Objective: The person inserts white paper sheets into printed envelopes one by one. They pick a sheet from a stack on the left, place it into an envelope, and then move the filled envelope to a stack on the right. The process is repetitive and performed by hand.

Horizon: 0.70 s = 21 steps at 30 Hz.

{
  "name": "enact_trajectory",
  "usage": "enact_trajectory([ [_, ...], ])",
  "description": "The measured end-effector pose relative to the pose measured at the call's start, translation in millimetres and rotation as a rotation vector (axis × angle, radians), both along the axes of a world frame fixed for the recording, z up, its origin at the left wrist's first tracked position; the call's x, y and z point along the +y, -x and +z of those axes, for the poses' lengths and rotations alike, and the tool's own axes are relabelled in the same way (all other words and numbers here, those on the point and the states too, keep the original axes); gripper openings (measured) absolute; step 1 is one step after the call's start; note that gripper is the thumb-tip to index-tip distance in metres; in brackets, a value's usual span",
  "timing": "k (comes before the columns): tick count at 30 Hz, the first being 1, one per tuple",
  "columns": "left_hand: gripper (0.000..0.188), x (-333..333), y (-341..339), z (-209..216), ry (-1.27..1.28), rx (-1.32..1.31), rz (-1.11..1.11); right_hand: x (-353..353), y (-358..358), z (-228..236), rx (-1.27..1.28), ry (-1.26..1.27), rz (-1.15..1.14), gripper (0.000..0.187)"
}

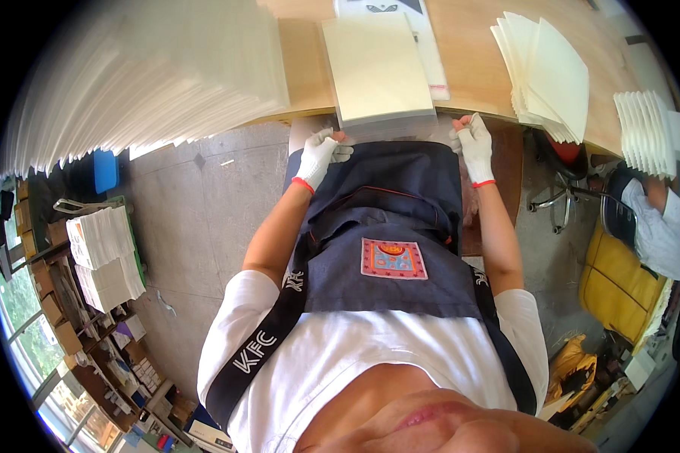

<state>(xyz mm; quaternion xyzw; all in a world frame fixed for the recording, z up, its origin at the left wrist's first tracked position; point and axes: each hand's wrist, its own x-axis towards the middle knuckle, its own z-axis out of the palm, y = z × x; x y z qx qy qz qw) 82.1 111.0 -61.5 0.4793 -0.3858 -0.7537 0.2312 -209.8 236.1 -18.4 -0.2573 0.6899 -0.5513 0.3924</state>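
My left hand (324, 157) and my right hand (474, 147) wear white gloves with red cuffs and bare fingertips. Both are held just in front of the table edge, wide apart, with fingers curled into a pinch. Whatever they may grip is too thin or hidden to tell. Between and beyond them lies a neat stack of cream paper sheets (379, 66), at the table's near edge. Along the stack's front a clear plastic film (400, 124) sticks out over the edge. Under the stack a white printed sheet or board (435, 64) shows on the right.
Tall piles of white sheets (166, 68) fill the table's left. Fanned cream sheets (555, 75) and a smaller wavy stack (644, 132) lie on its right, overhanging the edge. A loaded cart (106, 257) stands left; a wheeled chair (563, 177) and yellow seat (623, 279) stand right.
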Motion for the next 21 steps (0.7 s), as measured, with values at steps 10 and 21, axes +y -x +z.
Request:
enact_trajectory([
  [10, 0.027, -3.9, 3.0, 21.4, 0.102, -0.047, -0.087, -71.2, -125.0, 0.5, 0.901, -0.003, 0.777, 0.017],
  [21, 0.019, 3.4, -12.7, 23.3, 0.177, -0.063, -0.083, 28.0, 57.4, -50.0, 0.143, 0.008, -0.318, 0.013],
])
